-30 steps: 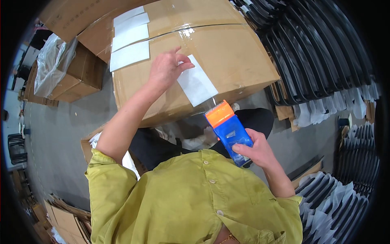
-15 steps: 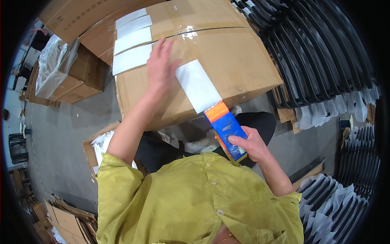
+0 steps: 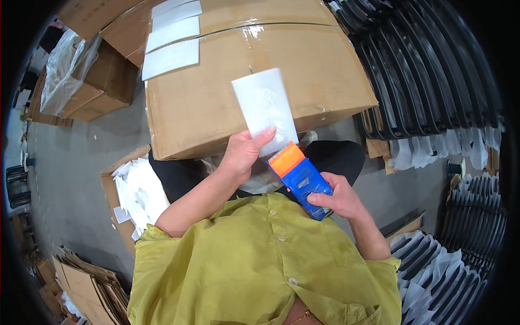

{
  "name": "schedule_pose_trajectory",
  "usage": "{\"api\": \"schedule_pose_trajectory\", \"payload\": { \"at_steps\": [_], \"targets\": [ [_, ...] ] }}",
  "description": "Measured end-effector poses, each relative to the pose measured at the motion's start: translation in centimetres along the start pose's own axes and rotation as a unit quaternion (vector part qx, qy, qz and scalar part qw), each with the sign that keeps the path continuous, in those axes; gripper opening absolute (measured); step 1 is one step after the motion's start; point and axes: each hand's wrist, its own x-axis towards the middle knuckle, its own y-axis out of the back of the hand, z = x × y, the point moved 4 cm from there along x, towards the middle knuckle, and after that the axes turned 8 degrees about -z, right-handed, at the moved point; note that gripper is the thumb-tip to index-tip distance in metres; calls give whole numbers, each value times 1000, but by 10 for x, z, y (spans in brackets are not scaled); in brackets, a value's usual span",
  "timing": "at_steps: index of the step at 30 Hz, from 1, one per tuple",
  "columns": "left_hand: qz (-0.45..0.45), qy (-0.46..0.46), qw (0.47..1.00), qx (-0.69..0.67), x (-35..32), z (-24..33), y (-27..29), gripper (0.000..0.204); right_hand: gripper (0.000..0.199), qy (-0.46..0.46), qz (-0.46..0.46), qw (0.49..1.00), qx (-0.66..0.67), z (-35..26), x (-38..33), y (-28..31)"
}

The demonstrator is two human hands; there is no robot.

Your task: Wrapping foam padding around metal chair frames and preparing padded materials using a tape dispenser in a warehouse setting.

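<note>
Head view: the white foam-like sheet [image 3: 264,103] is at the centre of the frame, over the near edge of the big sealed carton [image 3: 200,116]; you cannot tell whether its far end touches the cardboard. Your left hand [image 3: 245,153] pinches its near end, thumb on top and fingers curled underneath. It looks very light and soft, likely to bend or crease under a hard squeeze but hardly to break. A glossy, wrinkled patch in its middle may be clear tape, which could feel slick or sticky, so a side edge or a plain corner would be the safer hold.

Your right hand [image 3: 338,196] is closed round the lower body of the blue-and-orange tape dispenser [image 3: 301,181], just right of centre, thumb across its face. That shell looks stiff and smooth, somewhat heavier than the sheet; hold the blue body and keep your skin off the toothed edge [image 3: 281,153], which sits just beside the sheet's near end.

Farther out, overlapping white sheets [image 3: 171,58] lie on the carton at upper left, and an open box [image 3: 110,189] at lower left holds loose white pieces [image 3: 140,189]. Black curved frames [image 3: 417,70] stand packed at upper right.
</note>
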Motion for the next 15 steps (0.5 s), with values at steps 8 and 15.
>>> {"api": "schedule_pose_trajectory", "payload": {
  "at_steps": [8,15],
  "targets": [
    [63,-103,992,-47,4,40,-1,32,42,78,40,996,-30,4,-27,1],
    [-59,-247,889,381,-34,58,-43,15,36,-35,-38,992,111,-13,-16,3]
  ]
}}
